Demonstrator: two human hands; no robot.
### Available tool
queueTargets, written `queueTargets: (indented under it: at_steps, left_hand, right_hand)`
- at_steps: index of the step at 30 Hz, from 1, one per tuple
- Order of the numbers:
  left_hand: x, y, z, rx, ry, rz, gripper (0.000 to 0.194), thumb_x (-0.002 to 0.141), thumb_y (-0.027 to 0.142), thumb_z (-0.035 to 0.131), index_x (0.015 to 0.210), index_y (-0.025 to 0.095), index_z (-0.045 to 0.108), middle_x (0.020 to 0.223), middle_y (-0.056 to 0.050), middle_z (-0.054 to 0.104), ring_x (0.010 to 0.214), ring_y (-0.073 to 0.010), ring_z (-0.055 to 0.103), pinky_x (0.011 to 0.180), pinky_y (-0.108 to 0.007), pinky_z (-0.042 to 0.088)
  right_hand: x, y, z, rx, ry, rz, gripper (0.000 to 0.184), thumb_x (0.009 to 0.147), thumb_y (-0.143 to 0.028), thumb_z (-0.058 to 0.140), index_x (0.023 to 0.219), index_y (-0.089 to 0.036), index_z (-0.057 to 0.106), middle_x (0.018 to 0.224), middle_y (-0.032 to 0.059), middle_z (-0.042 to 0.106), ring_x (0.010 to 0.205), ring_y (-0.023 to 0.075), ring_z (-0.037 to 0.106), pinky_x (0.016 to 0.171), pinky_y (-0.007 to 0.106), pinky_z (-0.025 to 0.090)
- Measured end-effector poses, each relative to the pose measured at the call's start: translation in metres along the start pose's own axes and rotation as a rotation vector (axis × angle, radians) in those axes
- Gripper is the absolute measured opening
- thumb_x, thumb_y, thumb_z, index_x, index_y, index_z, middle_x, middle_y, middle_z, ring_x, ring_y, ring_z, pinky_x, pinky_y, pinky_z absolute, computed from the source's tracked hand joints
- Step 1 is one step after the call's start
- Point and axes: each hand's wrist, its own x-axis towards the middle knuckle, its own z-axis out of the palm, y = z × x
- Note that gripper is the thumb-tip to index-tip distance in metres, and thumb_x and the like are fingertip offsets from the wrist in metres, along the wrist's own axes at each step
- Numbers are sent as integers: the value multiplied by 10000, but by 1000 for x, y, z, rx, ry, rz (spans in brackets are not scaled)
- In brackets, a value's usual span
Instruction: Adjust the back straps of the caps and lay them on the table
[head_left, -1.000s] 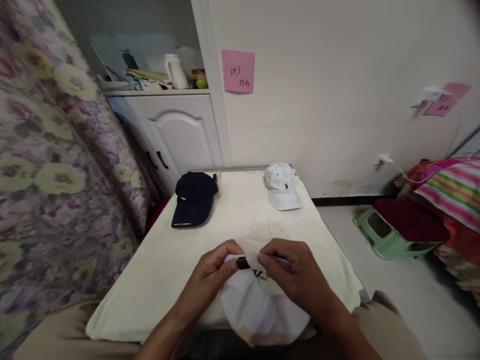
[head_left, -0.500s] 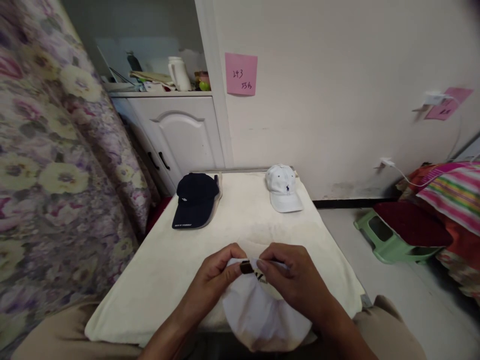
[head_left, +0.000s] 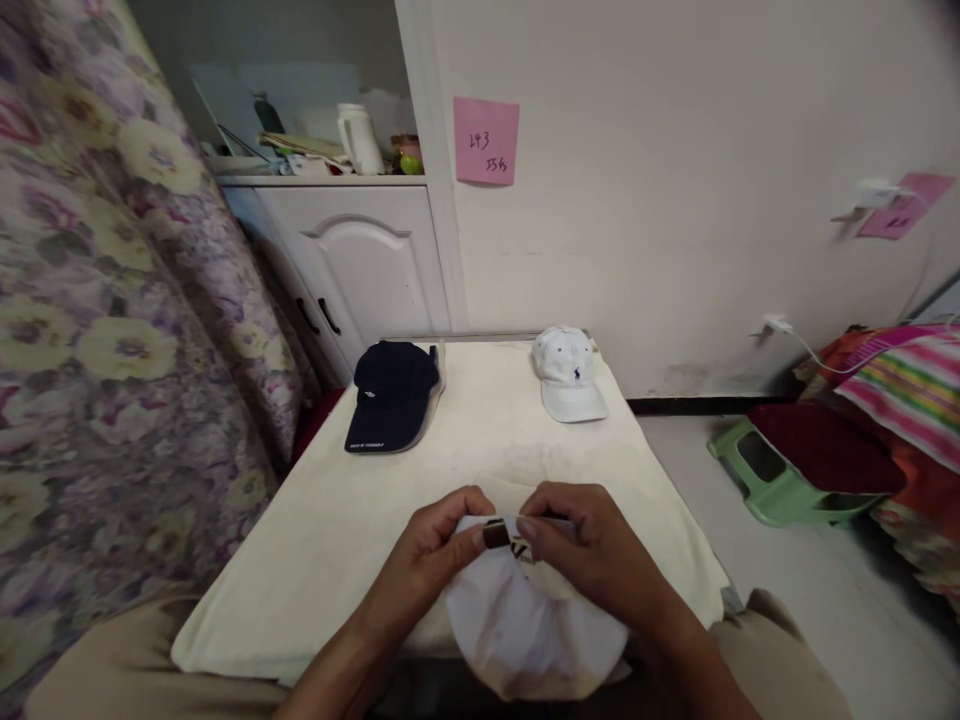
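Observation:
A white cap [head_left: 525, 630] lies at the near edge of the cream-covered table [head_left: 330, 530], its back toward me. My left hand [head_left: 431, 565] and my right hand [head_left: 592, 555] both pinch the strap at the back of this cap, on either side of a small dark buckle [head_left: 496, 534]. The fingers of both hands are closed on the strap. Farther back, a dark navy cap [head_left: 391, 394] rests on the table's left and a second white cap [head_left: 568, 372] with a small dark logo sits on the right.
A floral curtain [head_left: 112, 300] hangs along the left. A white cabinet [head_left: 360, 260] with a jug and clutter stands behind the table. A pink note [head_left: 486, 141] is stuck on the wall. A green stool [head_left: 772, 470] and striped bedding [head_left: 900, 390] are at right.
My right fingers have slid a little left toward the buckle, so the two hands sit closer together on the strap. The caps at the back have not moved.

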Motion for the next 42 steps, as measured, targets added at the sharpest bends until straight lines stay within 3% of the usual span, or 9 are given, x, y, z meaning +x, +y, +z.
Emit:
queueTargets:
  at_steps: [8,42]
  left_hand:
    - [0,0,0,-15,13,4,247,859,404,646,812,173,574,653,39,485,554,-89,371,501,-204,265]
    - [4,-10,0,-81,59,0,225,834,368,679,767,177,579,591,62,488,498,-66,363,481,-180,273]
  right_hand:
    - [3,6,1,122,-55,40,210,868,-265,592,684,-173,630,608,-15,596,551,104,479,515,219,360]
    - [12,28,-2,370,-230,41,157,860,-270,642,750,-160,661,635,2,616,606,122,534,591,252,402]
